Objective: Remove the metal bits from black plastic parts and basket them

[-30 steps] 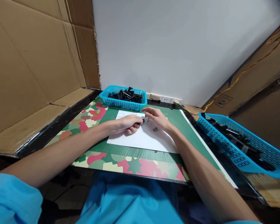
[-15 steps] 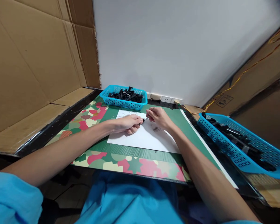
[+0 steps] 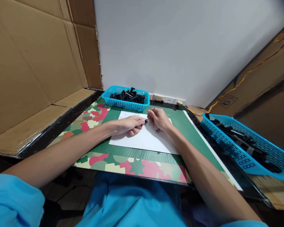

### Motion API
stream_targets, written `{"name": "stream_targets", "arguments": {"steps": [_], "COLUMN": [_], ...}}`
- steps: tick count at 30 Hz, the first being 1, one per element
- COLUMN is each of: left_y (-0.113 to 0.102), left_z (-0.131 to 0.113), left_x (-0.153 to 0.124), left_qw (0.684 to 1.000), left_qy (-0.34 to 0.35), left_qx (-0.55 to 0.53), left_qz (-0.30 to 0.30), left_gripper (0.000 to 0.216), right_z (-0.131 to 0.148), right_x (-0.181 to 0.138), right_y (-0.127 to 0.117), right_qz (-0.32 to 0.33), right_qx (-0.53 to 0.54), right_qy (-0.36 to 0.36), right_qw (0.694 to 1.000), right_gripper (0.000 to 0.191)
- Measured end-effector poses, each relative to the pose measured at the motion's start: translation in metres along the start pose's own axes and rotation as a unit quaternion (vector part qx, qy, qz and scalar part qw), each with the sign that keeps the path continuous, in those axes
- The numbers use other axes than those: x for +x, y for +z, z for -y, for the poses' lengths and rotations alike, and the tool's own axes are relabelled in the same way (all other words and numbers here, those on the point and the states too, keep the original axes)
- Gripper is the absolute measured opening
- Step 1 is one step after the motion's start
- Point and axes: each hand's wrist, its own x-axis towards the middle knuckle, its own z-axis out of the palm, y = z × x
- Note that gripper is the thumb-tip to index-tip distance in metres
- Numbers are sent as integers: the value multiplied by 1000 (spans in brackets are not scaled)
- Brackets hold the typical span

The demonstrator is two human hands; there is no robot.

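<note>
My left hand (image 3: 132, 125) is closed on a small black plastic part (image 3: 146, 121), whose end sticks out past the fingertips. In a pinch, my right hand (image 3: 159, 118) holds a thin metal tool (image 3: 149, 117), its tip at the black part. I cannot make out what kind of tool it is. Both hands are just over a white sheet of paper (image 3: 142, 141). A small cluster of tiny dark bits (image 3: 158, 130) lies on the paper below my right hand, and more specks are scattered near its far left corner.
A blue basket (image 3: 125, 104) of black plastic parts stands at the back of the green mat (image 3: 191, 138). Another blue basket (image 3: 227, 154) with longer black parts is on the right. Cardboard (image 3: 38, 56) walls the left side; power sockets (image 3: 169, 100) and a yellow cable (image 3: 239, 83) are behind.
My right hand has shifted very slightly left, with the tool still at the black part. My left hand looks the same.
</note>
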Motion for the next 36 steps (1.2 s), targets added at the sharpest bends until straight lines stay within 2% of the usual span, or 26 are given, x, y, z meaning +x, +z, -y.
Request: {"name": "stream_targets", "arguments": {"steps": [16, 20, 23, 25, 28, 33, 36], "left_y": [-5, -7, -7, -6, -4, -2, -1], "left_z": [5, 5, 5, 3, 1, 2, 3], "left_x": [7, 8, 6, 4, 2, 5, 7], "left_qw": [1000, 1000, 1000, 1000, 1000, 999, 998], "left_qy": [-5, -7, 0, 5, 10, 32, 48], "left_qx": [11, 7, 3, -3, -17, -35, -44], "left_qz": [-3, 0, 8, 15, 20, -4, -24], "left_gripper": [26, 28, 32, 34, 37, 33, 29], "right_z": [4, 11, 18, 21, 21, 21, 20], "right_x": [-1, -1, -4, -8, -12, -16, -17], "right_y": [1, -8, -23, -35, -50, -61, -60], "right_qz": [14, -31, -70, -43, 53, 163, 206], "right_qx": [-8, 6, -46, -101, -152, -169, -161], "right_qy": [-9, 0, -6, -17, -31, -18, -4], "right_qw": [1000, 1000, 996, 994, 986, 972, 965], "right_gripper": [47, 54, 61, 64, 59, 22, 20]}}
